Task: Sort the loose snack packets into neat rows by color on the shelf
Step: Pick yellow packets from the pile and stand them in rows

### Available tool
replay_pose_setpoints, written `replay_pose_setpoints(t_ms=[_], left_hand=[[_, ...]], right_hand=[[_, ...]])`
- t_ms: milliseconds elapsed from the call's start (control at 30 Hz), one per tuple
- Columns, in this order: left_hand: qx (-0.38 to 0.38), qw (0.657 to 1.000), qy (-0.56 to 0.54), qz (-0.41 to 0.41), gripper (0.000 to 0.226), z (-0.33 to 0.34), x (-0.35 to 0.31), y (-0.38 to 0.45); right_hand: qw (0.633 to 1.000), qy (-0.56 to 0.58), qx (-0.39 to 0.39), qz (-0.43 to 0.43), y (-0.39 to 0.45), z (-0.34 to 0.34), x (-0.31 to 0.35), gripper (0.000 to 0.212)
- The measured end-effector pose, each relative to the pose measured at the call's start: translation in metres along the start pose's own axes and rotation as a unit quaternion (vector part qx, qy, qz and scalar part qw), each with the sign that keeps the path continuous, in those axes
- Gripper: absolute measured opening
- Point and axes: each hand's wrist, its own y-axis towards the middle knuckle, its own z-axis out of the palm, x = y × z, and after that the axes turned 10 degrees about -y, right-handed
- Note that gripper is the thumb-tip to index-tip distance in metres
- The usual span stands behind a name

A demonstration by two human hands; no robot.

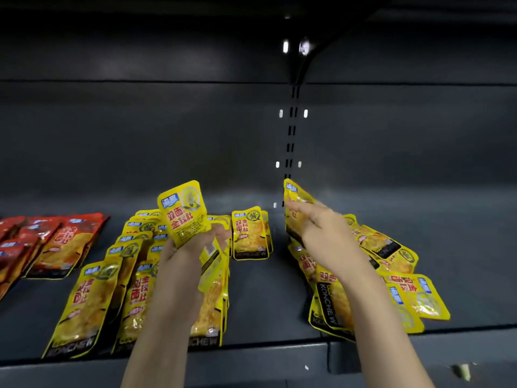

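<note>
My left hand (184, 256) holds a small bunch of yellow snack packets (184, 214) upright above the yellow rows (92, 298) on the dark shelf (265, 298). My right hand (324, 233) grips one yellow packet (293, 197) lifted over a loose heap of yellow packets (391, 264) on the right. A short stack of yellow packets (250, 233) lies between the two hands near the back. Red packets (58, 242) lie in rows at the far left.
The shelf's back panel (167, 135) is dark, with a slotted upright (291, 130) and a bracket above. The shelf's front lip (251, 357) runs across the bottom. Bare shelf shows between the yellow rows and the heap, and right of the heap.
</note>
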Motion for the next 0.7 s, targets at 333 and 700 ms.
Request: replay_pose_setpoints(t_ms=[333,700], left_hand=[[0.081,0.992,0.08,0.063,0.022,-0.026,-0.011,0.02],[0.033,0.997,-0.008,0.068,0.038,-0.044,-0.004,0.025]], right_hand=[[0.997,0.038,-0.059,-0.018,-0.004,0.02,0.016,0.058],[0.98,0.18,-0.017,0.082,-0.003,0.039,0.004,0.083]])
